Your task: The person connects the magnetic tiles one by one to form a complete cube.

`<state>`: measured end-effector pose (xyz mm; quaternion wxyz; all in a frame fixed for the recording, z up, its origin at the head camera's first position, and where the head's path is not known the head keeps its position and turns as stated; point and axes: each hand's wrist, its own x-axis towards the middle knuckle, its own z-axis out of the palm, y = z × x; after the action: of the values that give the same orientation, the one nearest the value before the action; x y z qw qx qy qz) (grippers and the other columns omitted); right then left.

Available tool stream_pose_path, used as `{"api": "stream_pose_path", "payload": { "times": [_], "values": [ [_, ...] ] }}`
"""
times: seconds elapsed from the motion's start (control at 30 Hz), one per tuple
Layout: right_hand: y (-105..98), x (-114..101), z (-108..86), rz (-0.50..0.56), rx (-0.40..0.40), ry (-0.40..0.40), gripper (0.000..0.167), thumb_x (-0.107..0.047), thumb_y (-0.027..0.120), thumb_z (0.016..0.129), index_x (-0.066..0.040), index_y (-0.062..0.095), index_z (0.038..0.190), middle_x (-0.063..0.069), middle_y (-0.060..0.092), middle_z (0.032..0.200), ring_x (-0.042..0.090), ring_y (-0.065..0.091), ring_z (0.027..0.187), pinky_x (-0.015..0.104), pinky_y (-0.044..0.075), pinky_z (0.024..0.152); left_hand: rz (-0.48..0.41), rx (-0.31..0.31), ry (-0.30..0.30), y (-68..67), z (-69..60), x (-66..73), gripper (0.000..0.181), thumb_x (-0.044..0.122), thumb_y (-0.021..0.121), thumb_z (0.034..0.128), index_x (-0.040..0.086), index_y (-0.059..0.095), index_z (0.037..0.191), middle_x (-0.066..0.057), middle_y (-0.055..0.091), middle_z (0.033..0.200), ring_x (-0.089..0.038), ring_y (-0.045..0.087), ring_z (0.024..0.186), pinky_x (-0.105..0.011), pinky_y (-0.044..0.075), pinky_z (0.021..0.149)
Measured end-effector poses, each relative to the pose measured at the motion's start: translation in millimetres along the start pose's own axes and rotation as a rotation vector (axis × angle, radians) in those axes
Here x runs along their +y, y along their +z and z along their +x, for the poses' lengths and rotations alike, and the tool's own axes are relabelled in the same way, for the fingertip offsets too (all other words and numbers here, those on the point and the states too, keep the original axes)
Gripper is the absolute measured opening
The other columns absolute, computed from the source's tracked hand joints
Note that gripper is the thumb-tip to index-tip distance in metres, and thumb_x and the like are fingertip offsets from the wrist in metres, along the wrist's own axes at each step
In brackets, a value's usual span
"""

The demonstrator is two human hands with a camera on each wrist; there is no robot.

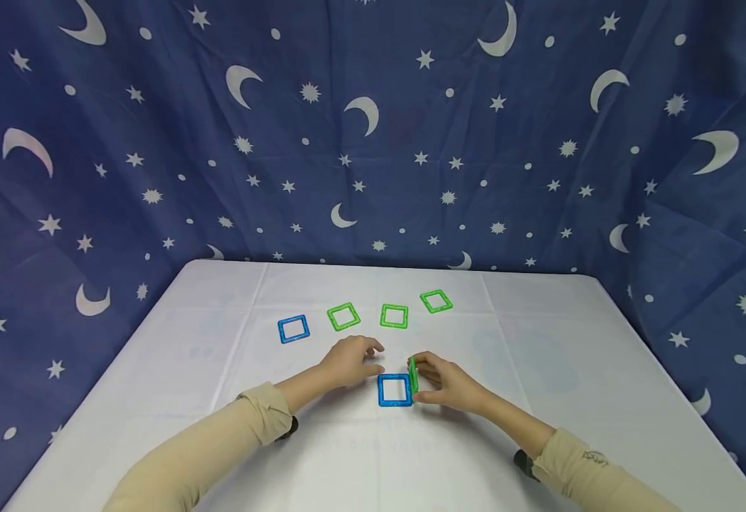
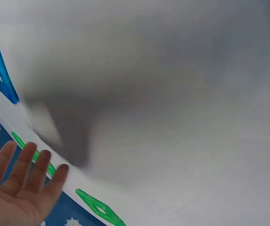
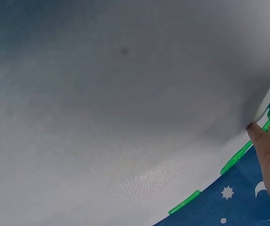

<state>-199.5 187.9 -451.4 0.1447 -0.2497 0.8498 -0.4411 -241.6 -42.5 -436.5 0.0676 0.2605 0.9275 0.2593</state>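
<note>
Right grip on upright green frame

Green frame, upright (nearly edge-on), at right side of flat blue square frame

Blue moon-and-star drape behind white table.

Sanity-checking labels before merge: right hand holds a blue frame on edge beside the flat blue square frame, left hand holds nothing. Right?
One fix: the frame in the right hand is green, not blue, as the head view shows. It is held on edge beside the flat blue square frame, and the left hand holds nothing.
</note>
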Motion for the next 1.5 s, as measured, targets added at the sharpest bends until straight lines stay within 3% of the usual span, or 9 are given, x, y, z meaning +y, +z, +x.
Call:
{"api": "stream_pose_path", "payload": {
  "times": [0.2, 0.43, 0.6, 0.8, 0.9, 1.07, 1.17, 1.37, 1.5],
  "values": [
    [-0.5, 0.7, -2.5, -0.016, 0.001, 0.026, 0.058, -0.015, 0.071, 0.084, 0.005, 0.042, 0.129, 0.028, 0.047, 0.135, 0.047, 0.043, 0.126, 0.049, 0.042, 0.101, -0.023, 0.033, 0.059, 0.4, 31.4, -0.2, 0.033, 0.015, 0.067, 0.087, 0.007, 0.063, 0.119, -0.01, 0.067, 0.112, -0.023, 0.062, 0.103, -0.036, 0.052, 0.088],
    [-2.1, 1.2, -0.6, 0.02, 0.015, 0.029, 0.06, -0.015, 0.072, 0.083, 0.005, 0.041, 0.131, 0.028, 0.046, 0.135, 0.047, 0.041, 0.128, 0.05, 0.04, 0.103, 0.055, 0.022, 0.098, -3.4, 71.7, -3.7, 0.043, 0.013, 0.066, 0.088, 0.01, 0.056, 0.13, -0.009, 0.058, 0.126, -0.024, 0.055, 0.118, -0.037, 0.046, 0.1],
    [-1.0, 3.3, 0.2, 0.062, 0.004, 0.021, 0.06, -0.014, 0.07, 0.085, 0.007, 0.04, 0.132, 0.027, 0.046, 0.135, 0.047, 0.039, 0.13, 0.049, 0.038, 0.105, 0.161, -0.021, 0.111, -3.7, 88.1, -7.2, 0.059, 0.022, 0.07, 0.0858, 0.016, 0.046, 0.139, -0.008, 0.045, 0.142, -0.026, 0.043, 0.132, -0.037, 0.037, 0.11],
    [-2.1, 1.4, 1.6, 0.051, 0.006, 0.027, 0.06, -0.015, 0.07, 0.085, 0.006, 0.04, 0.132, 0.027, 0.045, 0.136, 0.046, 0.04, 0.13, 0.049, 0.039, 0.104, 0.181, -0.102, 0.084, -12.0, 104.9, -6.8, 0.082, 0.033, 0.076, 0.0786, 0.016, 0.034, 0.147, -0.014, 0.023, 0.156, -0.034, 0.022, 0.143, -0.045, 0.025, 0.116],
    [-3.2, -1.0, 1.4, 0.05, 0.012, 0.033, 0.06, -0.013, 0.07, 0.085, 0.007, 0.04, 0.132, 0.028, 0.045, 0.136, 0.046, 0.04, 0.129, 0.049, 0.039, 0.104, 0.201, -0.154, 0.055, -11.1, 112.9, -6.0, 0.087, 0.037, 0.076, 0.0777, 0.014, 0.03, 0.148, -0.014, 0.021, 0.156, -0.034, 0.018, 0.144, -0.044, 0.022, 0.117],
    [-1.1, -1.0, 0.1, 0.073, 0.002, 0.035, 0.06, -0.013, 0.07, 0.085, 0.007, 0.04, 0.132, 0.028, 0.045, 0.136, 0.046, 0.04, 0.13, 0.049, 0.038, 0.104, 0.241, -0.183, 0.012, -1.8, 117.5, -5.8, 0.082, 0.035, 0.077, 0.0776, 0.007, 0.038, 0.144, -0.011, 0.046, 0.143, -0.025, 0.042, 0.134, -0.035, 0.032, 0.113],
    [0.1, -0.3, -0.9, 0.068, 0.003, 0.039, 0.06, -0.013, 0.071, 0.084, 0.007, 0.04, 0.131, 0.028, 0.046, 0.135, 0.046, 0.041, 0.129, 0.049, 0.039, 0.103, 0.262, -0.164, 0.03, 0.9, 116.2, -4.7, 0.073, 0.033, 0.079, 0.0756, 0.005, 0.049, 0.136, -0.01, 0.058, 0.129, -0.023, 0.054, 0.12, -0.032, 0.041, 0.106],
    [-0.6, -0.5, -1.3, 0.047, 0.001, 0.038, 0.06, -0.014, 0.071, 0.085, 0.007, 0.04, 0.131, 0.028, 0.045, 0.136, 0.046, 0.04, 0.129, 0.049, 0.039, 0.104, 0.328, -0.15, 0.116, 0.6, 115.5, -6.9, 0.054, 0.033, 0.08, 0.0745, 0.005, 0.064, 0.118, -0.005, 0.064, 0.106, -0.016, 0.06, 0.096, -0.028, 0.049, 0.091],
    [-1.5, -1.0, 0.0, 0.04, 0.012, 0.035, 0.06, -0.013, 0.071, 0.084, 0.007, 0.041, 0.131, 0.028, 0.046, 0.135, 0.046, 0.041, 0.129, 0.048, 0.04, 0.103, 0.338, -0.139, 0.155, -1.4, 114.3, -9.3, 0.053, 0.029, 0.079, 0.0736, 0.003, 0.064, 0.117, -0.005, 0.065, 0.102, -0.014, 0.059, 0.088, -0.027, 0.051, 0.085]
  ]
}}
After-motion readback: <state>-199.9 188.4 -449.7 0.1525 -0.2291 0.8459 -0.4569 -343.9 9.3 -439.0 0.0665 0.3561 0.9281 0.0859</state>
